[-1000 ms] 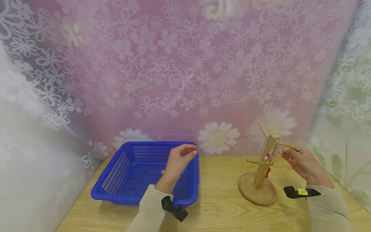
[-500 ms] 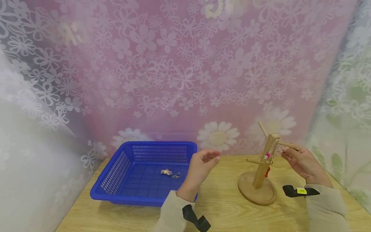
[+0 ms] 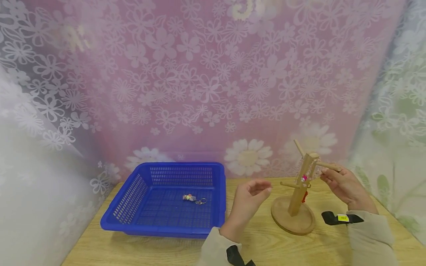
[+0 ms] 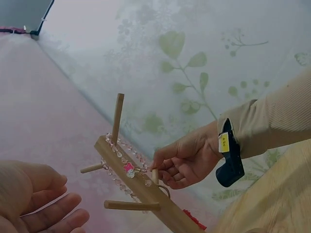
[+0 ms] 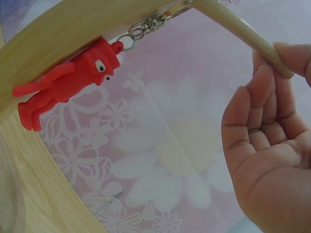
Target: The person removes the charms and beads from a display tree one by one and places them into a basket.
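My right hand (image 3: pixel 346 186) pinches the tip of a peg on a wooden mug tree (image 3: pixel 299 192); the right wrist view shows thumb and fingers around that peg (image 5: pixel 262 48). Clear pinkish beads (image 4: pixel 138 158) with a pink-and-white charm (image 4: pixel 129 168) loop around the top of the post. From another peg hangs a red figure keychain (image 5: pixel 73 80) on a metal chain. Left of the tree, my left hand (image 3: pixel 249 201) is in the air, fingers loosely bent, holding nothing and apart from the tree. The left wrist view shows its fingers (image 4: pixel 53 213) spread apart.
A blue plastic basket (image 3: pixel 108 221) stands on the wooden table (image 3: pixel 263 244) to the left. On its floor lies a pastel keychain (image 3: pixel 190 198) with a metal ring. A floral curtain (image 3: pixel 199 92) hangs behind the table.
My left hand has moved right, from over the basket to beside the mug tree, uncovering the keychain in the basket. The right hand keeps its place at the peg.
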